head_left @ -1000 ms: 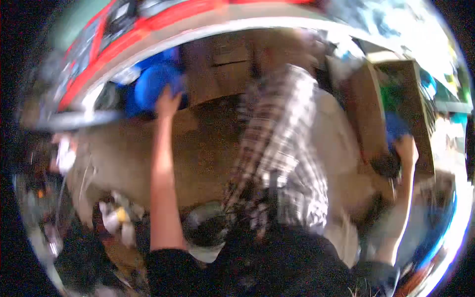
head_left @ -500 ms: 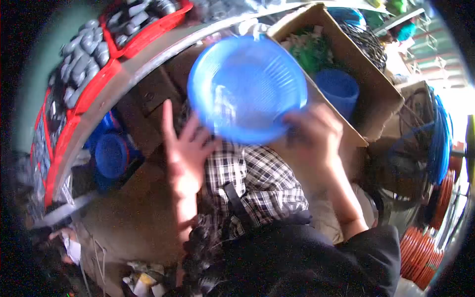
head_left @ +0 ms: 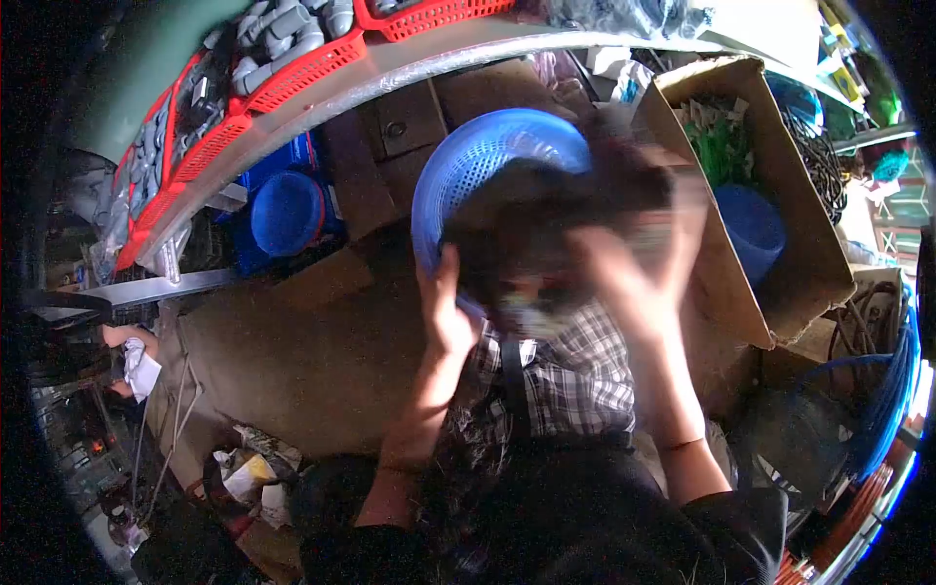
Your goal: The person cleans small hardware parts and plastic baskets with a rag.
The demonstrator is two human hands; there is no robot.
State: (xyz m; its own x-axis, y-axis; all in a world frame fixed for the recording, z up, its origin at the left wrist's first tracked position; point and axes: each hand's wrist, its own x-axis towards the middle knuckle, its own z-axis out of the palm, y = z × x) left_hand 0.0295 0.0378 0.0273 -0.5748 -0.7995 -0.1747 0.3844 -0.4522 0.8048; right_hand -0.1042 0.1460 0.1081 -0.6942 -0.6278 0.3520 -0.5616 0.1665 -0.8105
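A blue plastic basket (head_left: pixel 468 161) with small holes is tilted in front of me over my lap. My left hand (head_left: pixel 448 317) grips its lower left rim, thumb on the inside and the other fingers mostly hidden behind. Across the basket's middle and right side lies a dark, motion-blurred bundle (head_left: pixel 526 214), whose kind I cannot tell. My right hand (head_left: pixel 639 273) is at the bundle's right side, smeared by motion, with its thumb over the dark surface. Below the basket is black-and-white checked cloth (head_left: pixel 575 380) on my lap.
A cardboard box (head_left: pixel 819 244) on the right holds green pieces and a blue tub (head_left: pixel 749 229). Red baskets (head_left: pixel 307 73) of grey pipe fittings line the shelf at upper left. Another blue container (head_left: pixel 287 213) stands below them. Coiled blue tubing (head_left: pixel 889 390) is at far right.
The basket has come lower and tilted, and my left hand has gone from spread fingers to its rim. My right hand has left the rim, and the dark bundle has appeared over the basket.
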